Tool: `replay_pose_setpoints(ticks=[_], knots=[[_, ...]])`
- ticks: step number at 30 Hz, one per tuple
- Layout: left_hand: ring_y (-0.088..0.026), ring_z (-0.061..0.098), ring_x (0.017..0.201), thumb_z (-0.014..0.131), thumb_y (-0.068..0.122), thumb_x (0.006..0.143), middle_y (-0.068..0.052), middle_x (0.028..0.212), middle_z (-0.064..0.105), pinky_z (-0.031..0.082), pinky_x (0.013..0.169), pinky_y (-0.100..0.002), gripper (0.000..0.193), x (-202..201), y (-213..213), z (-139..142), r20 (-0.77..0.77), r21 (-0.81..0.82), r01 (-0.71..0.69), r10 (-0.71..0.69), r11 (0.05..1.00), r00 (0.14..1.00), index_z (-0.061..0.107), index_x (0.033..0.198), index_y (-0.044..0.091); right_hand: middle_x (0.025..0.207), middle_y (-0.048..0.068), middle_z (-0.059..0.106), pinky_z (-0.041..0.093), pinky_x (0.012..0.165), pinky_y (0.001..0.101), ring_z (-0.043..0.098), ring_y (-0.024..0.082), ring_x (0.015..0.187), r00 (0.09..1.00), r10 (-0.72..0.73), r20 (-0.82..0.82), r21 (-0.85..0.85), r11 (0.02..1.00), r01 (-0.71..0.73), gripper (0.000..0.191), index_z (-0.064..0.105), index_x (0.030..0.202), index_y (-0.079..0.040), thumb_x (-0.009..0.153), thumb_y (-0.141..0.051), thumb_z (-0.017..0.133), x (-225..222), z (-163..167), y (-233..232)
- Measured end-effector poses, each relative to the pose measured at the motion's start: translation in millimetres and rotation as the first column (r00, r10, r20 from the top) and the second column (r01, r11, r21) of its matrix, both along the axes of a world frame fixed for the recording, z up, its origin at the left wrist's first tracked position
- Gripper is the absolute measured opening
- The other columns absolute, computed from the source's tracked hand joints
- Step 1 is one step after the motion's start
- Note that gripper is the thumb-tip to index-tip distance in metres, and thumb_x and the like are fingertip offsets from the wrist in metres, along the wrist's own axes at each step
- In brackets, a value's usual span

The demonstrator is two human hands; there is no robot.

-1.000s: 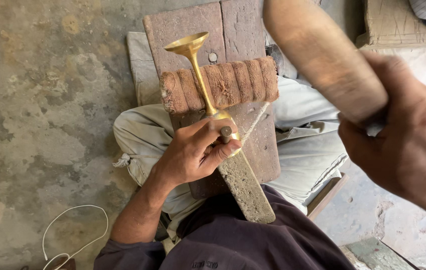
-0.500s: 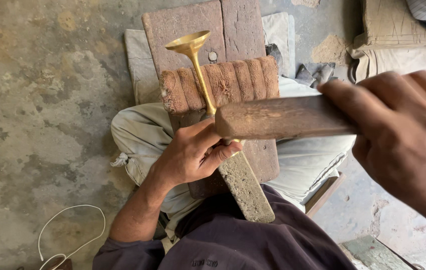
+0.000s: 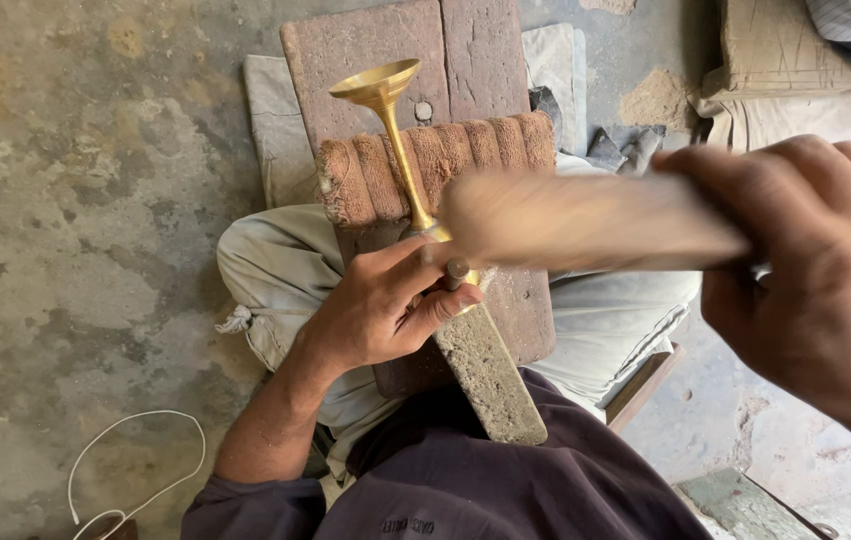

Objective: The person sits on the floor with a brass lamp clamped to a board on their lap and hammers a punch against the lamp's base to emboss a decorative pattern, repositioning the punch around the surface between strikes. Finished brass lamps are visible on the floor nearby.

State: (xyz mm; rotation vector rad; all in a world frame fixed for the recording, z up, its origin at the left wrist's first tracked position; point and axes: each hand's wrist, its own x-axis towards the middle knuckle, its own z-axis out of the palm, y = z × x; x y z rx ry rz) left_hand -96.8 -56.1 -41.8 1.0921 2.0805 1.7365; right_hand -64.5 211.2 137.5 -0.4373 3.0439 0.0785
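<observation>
A shiny brass piece [image 3: 385, 110] with a flared cup end and a thin stem lies across a ribbed brown roll [image 3: 445, 160] on a wooden board [image 3: 400, 45]. My left hand [image 3: 385, 305] grips the stem's near end, along with a small dark punch tip [image 3: 457, 270], over a grey stone bar [image 3: 490, 375]. My right hand [image 3: 820, 285] is closed on the handle of a wooden mallet [image 3: 585, 220], which is blurred and lies level just above my left hand.
I sit on a stained concrete floor [image 3: 75, 200] with legs in light trousers [image 3: 265, 260]. A white cord [image 3: 115, 470] loops at lower left. Folded cloth [image 3: 565, 60] lies behind the board, sacking [image 3: 775, 60] at upper right, a wooden edge [image 3: 645, 385] beside my right leg.
The mallet has swung down from a raised tilt at upper right to level over my left hand. My left hand and the brass piece have stayed in place.
</observation>
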Motion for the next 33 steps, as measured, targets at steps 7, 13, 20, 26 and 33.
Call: replay_pose_setpoints(ticks=[7,13,20,26,33], knots=[[-0.007,0.067,0.072,0.075,0.026,0.102,-0.002,0.097,0.067,0.057,0.058,-0.026,0.028,-0.8,-1.5,-4.0,-0.026,0.015,0.015,-0.015,1.0,1.0,0.063,0.123,0.013,0.098,0.009,0.072,0.06,0.077,0.0359,0.071,0.023,0.086,0.981,-0.189,0.032,0.025,0.982,0.189,0.058,0.062,0.136,-0.009,0.08,-0.003,0.075,9.1,-5.2,5.0],[-0.009,0.066,0.07,0.075,0.026,0.101,-0.003,0.097,0.067,0.056,0.058,-0.028,0.025,-0.8,-2.0,-5.3,-0.049,0.003,0.012,-0.012,1.0,0.999,0.063,0.119,0.012,0.094,0.011,0.071,0.058,0.075,0.0388,0.067,0.022,0.078,0.986,-0.158,0.057,0.001,0.987,0.159,0.053,0.061,0.136,-0.007,0.085,-0.005,0.074,10.3,-9.5,10.5],[-0.01,0.07,0.075,0.075,0.023,0.101,-0.004,0.105,0.068,0.061,0.061,-0.027,0.03,-1.7,-1.6,-5.3,-0.048,0.025,0.025,-0.024,0.999,0.999,0.062,0.126,0.014,0.097,0.021,0.069,0.06,0.073,0.0398,0.07,0.029,0.084,1.0,-0.026,-0.001,-0.065,0.998,0.026,0.051,0.061,0.131,0.002,0.082,0.002,0.074,13.2,-11.7,19.0],[-0.01,0.073,0.082,0.076,0.022,0.102,-0.002,0.106,0.067,0.064,0.066,-0.026,0.029,-1.8,-3.6,-7.1,-0.059,0.019,0.042,-0.041,0.999,0.997,0.061,0.126,0.016,0.099,0.018,0.07,0.061,0.075,0.0393,0.071,0.029,0.086,1.0,-0.02,-0.016,0.026,0.999,0.02,0.055,0.061,0.132,0.0,0.079,0.003,0.076,4.3,-3.3,2.7],[-0.01,0.071,0.075,0.077,0.021,0.099,-0.004,0.106,0.066,0.063,0.062,-0.026,0.032,-2.6,-3.5,-7.1,-0.095,-0.006,0.058,-0.058,0.998,0.994,0.061,0.127,0.018,0.1,0.014,0.069,0.059,0.077,0.0377,0.065,0.025,0.089,0.999,-0.047,0.012,0.105,0.993,0.045,0.063,0.06,0.136,-0.01,0.076,0.0,0.076,9.1,-6.1,4.8]])
